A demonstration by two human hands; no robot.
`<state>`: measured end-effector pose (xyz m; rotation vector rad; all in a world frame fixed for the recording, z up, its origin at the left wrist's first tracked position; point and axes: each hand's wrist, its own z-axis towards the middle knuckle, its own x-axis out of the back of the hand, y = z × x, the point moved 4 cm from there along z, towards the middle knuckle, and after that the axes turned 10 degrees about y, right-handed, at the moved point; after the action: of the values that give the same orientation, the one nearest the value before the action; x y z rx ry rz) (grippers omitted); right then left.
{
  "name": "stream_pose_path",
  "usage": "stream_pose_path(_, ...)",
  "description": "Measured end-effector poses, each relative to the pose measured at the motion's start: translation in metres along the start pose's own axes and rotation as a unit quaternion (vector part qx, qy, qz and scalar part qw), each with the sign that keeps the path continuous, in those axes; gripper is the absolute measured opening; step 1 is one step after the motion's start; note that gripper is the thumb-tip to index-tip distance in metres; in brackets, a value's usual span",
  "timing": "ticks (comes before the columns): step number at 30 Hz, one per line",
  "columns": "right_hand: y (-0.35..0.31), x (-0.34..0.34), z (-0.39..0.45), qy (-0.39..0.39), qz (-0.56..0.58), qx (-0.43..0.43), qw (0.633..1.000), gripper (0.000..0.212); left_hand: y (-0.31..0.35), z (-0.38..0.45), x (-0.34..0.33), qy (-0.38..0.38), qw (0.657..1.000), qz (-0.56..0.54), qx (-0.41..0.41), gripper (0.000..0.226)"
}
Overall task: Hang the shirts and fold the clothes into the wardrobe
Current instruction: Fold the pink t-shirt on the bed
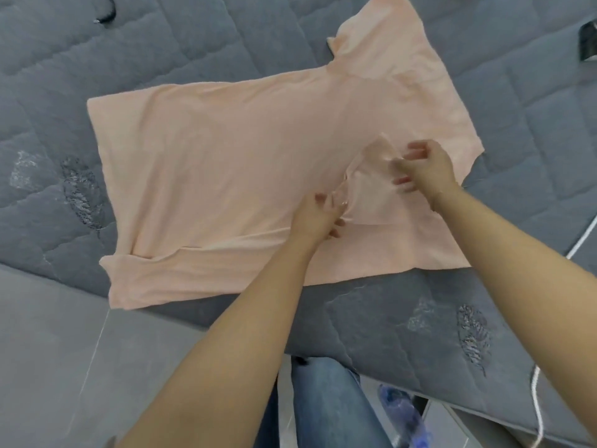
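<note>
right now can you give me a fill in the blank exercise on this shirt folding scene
1. The shirt lying flat is ___ in colour.
2. It is spread on a grey quilted ___.
3. The left hand and right hand both pinch the near ___, folded onto the shirt's body.
4. The person's legs wear blue ___.

Missing words: peach; bed cover; sleeve; jeans

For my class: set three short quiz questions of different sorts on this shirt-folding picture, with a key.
1. True or false: the peach shirt lies spread on the grey quilted bed.
2. Which part do the left hand and right hand hold? A) near sleeve B) hem C) far sleeve
3. Fill in: a white ____ runs along the bed's right edge.

Key: 1 true; 2 A; 3 cable.
</note>
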<state>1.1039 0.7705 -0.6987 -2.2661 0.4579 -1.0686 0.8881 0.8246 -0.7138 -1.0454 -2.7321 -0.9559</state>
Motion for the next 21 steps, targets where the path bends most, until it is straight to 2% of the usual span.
stream_pose_path(3, -0.006, -0.010, 0.022, -0.049, -0.072, 0.043, 0.995, 0.022, 0.012, 0.003, -0.028, -0.049, 0.994, -0.074, 0.056, 0.028)
stream_pose_path(5, -0.007, -0.007, 0.025, -0.080, -0.058, 0.062, 0.993, 0.011, 0.020, 0.002, -0.032, -0.077, 0.991, -0.095, 0.059, 0.023)
stream_pose_path(8, 0.004, 0.019, 0.011, -0.111, 0.024, 0.094, 0.989, 0.009, 0.019, -0.006, -0.022, -0.077, 0.987, -0.127, 0.069, 0.027)
stream_pose_path(11, 0.033, 0.057, -0.023, -0.106, -0.046, 0.194, 0.974, 0.009, 0.003, -0.022, -0.013, -0.048, 0.984, -0.155, 0.074, 0.043)
stream_pose_path(12, 0.046, 0.066, -0.036, -0.111, -0.073, 0.218, 0.967, 0.011, -0.006, -0.028, -0.014, -0.028, 0.986, -0.148, 0.065, 0.041)
stream_pose_path(16, 0.093, 0.072, -0.067, -0.176, -0.200, 0.313, 0.911, 0.015, -0.037, -0.048, -0.034, 0.022, 1.000, -0.013, -0.009, 0.002)
stream_pose_path(18, 0.107, 0.070, -0.073, -0.187, -0.236, 0.337, 0.892, 0.022, -0.047, -0.052, -0.043, 0.056, 0.992, 0.086, -0.071, 0.009)
stream_pose_path(19, 0.110, 0.072, -0.073, -0.159, -0.234, 0.344, 0.895, 0.023, -0.049, -0.054, -0.045, 0.091, 0.982, 0.130, -0.102, 0.012)
stream_pose_path(21, 0.110, 0.080, -0.069, -0.055, -0.208, 0.343, 0.914, 0.022, -0.040, -0.058, -0.041, 0.188, 0.952, 0.169, -0.169, 0.013)
